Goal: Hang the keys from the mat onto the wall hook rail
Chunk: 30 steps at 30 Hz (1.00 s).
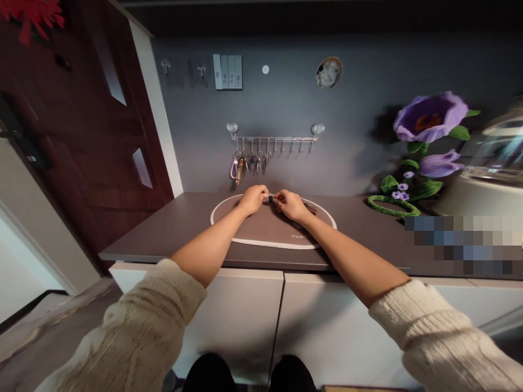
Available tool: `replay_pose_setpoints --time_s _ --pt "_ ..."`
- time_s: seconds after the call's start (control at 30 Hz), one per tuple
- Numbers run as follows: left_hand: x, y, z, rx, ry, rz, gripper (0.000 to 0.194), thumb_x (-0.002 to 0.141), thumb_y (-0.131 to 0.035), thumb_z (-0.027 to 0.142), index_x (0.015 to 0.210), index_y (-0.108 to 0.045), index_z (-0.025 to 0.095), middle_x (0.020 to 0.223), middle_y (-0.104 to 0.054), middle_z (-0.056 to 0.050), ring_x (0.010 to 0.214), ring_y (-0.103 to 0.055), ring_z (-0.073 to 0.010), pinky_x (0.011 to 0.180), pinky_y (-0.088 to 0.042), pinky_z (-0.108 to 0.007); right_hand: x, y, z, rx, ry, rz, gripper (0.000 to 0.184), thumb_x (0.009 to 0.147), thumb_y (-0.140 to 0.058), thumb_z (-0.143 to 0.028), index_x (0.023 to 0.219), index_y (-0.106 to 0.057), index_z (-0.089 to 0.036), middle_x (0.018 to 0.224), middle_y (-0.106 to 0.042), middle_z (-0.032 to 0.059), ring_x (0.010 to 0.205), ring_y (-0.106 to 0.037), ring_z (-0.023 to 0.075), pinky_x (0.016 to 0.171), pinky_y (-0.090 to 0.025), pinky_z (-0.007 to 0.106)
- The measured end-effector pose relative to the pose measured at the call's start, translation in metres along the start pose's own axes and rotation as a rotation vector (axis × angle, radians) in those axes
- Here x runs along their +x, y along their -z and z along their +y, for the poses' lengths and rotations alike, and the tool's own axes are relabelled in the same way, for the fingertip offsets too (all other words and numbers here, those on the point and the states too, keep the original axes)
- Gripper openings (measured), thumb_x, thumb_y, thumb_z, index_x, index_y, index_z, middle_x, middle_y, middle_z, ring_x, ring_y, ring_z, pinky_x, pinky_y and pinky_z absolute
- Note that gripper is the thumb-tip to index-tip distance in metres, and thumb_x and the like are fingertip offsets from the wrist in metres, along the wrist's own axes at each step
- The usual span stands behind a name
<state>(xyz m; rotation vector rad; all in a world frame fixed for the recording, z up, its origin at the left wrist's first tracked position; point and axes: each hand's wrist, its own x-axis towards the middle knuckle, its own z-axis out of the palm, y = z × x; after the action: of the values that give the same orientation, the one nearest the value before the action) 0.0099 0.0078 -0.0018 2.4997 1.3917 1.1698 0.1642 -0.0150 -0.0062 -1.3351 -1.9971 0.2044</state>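
Head view, and here are both hands, meeting over the brown mat (265,231)! Between them sits a small dark piece (271,200), very likely a key or its ring. It lies just right of the left hand (254,200) and just left of the right hand (291,207); the right fingers seem to lap it more closely. A thin bright sliver beside it runs side to side, so the long axis looks to go from hand to hand, though that is hard to swear to.

The left hand has thumb and finger closed in a pinch at the near side of that gap; the right fingers are curled and pinching too. Up behind them, apart from both, is the rack (273,139), hung with keys (252,162) on its left half.

Now, what's hidden? Fingertips cover most of the piece. Some dark bits (310,209) peek past the right wrist, partly blocked, and the forearm cuts off the mat's lettering (297,236).
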Motion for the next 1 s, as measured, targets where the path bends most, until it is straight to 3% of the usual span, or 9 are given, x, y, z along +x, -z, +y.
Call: replay_pose_setpoints --time_s 0.47,0.63,1.0 --pt "-0.001 -0.004 0.011 -0.531 0.197 0.087 0.006 0.075 -0.050 0.015 0.069 -0.053 0.014 0.060 -0.051 0.003 0.056 -0.046 -0.0077 0.057 -0.037 -0.020 0.000 0.003 -0.008 0.257 -0.021 0.074 0.013 0.079 -0.048 -0.018 0.089 -0.055 -0.016 0.072 -0.063 0.0010 0.047 -0.055 0.0067 0.056 -0.045 0.020" --pt "-0.001 -0.005 0.012 -0.574 0.207 0.115 0.007 0.075 -0.050 0.018 0.071 -0.052 0.014 0.060 -0.051 0.003 0.056 -0.047 -0.0078 0.058 -0.038 -0.020 0.001 0.003 -0.007 0.299 -0.016 0.095 0.015 0.078 -0.048 -0.023 0.089 -0.055 -0.016 0.066 -0.062 -0.0002 0.049 -0.056 0.0080 0.057 -0.046 0.022" --pt "0.000 -0.013 0.014 -0.448 0.133 0.167 0.009 0.076 -0.049 0.020 0.075 -0.056 0.014 0.073 -0.060 0.000 0.069 -0.054 -0.0098 0.068 -0.043 -0.023 0.004 0.005 0.001 0.349 -0.036 0.165 0.021 0.078 -0.048 -0.033 0.082 -0.059 -0.016 0.065 -0.061 0.0004 0.053 -0.056 0.0097 0.059 -0.045 0.022"
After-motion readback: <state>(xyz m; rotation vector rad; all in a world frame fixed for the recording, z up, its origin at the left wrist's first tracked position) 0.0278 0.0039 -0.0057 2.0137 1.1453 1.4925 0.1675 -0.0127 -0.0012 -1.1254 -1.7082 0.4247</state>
